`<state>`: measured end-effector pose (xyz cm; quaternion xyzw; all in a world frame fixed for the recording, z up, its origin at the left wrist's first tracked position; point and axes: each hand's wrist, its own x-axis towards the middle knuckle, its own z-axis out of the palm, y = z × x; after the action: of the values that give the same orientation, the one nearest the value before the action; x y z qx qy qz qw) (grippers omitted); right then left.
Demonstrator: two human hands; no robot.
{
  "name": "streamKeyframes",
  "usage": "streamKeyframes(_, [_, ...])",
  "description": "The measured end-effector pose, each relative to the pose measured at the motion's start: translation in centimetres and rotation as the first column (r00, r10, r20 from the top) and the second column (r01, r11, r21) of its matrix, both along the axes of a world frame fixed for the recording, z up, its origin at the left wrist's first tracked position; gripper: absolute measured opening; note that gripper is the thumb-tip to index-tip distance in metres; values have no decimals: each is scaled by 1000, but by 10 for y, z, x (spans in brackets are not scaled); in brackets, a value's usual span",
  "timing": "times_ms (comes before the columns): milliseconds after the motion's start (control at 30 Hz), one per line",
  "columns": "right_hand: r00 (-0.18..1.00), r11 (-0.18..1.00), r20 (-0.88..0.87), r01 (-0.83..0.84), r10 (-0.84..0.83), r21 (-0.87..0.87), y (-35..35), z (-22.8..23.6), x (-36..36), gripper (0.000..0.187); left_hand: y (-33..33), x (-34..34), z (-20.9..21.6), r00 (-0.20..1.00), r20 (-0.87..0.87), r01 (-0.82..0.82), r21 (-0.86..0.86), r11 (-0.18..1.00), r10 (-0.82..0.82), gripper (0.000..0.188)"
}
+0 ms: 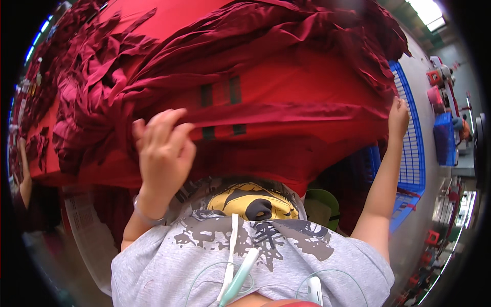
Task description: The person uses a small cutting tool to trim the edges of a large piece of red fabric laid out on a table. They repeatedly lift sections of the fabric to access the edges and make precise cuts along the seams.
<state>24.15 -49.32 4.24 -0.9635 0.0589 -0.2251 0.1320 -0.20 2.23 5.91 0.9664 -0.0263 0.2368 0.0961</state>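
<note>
A long dark red fabric strip (302, 112) runs sideways across the red cloth-covered table (296, 77) in front of me. At the table's right edge my right hand (399, 115) is closed, its fingers pinching the end of this strip. My left hand (166, 148) is raised over the near left part of the table, fingers apart and holding nothing. Just beyond it lies a tangled heap of dark red fabric strips (92, 97), where the strip's left end disappears. Dark tape-like marks (206, 96) show on the cloth on both sides of the strip.
More bunched dark red strips (266, 30) spread over the far side of the table. Blue plastic crates (409, 148) stand at the right, beside and below my right arm. Another person's arm (24, 163) shows at the far left. A white basket (84, 225) is low at the left.
</note>
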Motion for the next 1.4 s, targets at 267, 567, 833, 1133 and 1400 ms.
streamKeyframes(267, [663, 605, -226, -422, 714, 676, 225, 12, -116, 39, -19, 18, -44, 985, -119, 112, -94, 989, -123, 50])
streamKeyframes(567, [574, 592, -153, -793, 805, 140, 309, -6, -181, 39, -29, 16, -52, 992, -100, 74, -53, 996, -79, 57])
streamKeyframes(833, [645, 654, -175, -757, 744, -8, 318, -5, -183, 37, -31, 20, -59, 998, -32, 59, -32, 998, -60, 57])
streamKeyframes(1133, [600, 619, -182, -781, 779, 77, 318, -3, -186, 38, -32, 21, -63, 999, 2, 39, -24, 999, -39, 54])
streamKeyframes(1400, [743, 742, 126, -667, 657, 65, 330, -14, -159, 35, -31, 18, -60, 999, -25, 45, -8, 999, -45, 57])
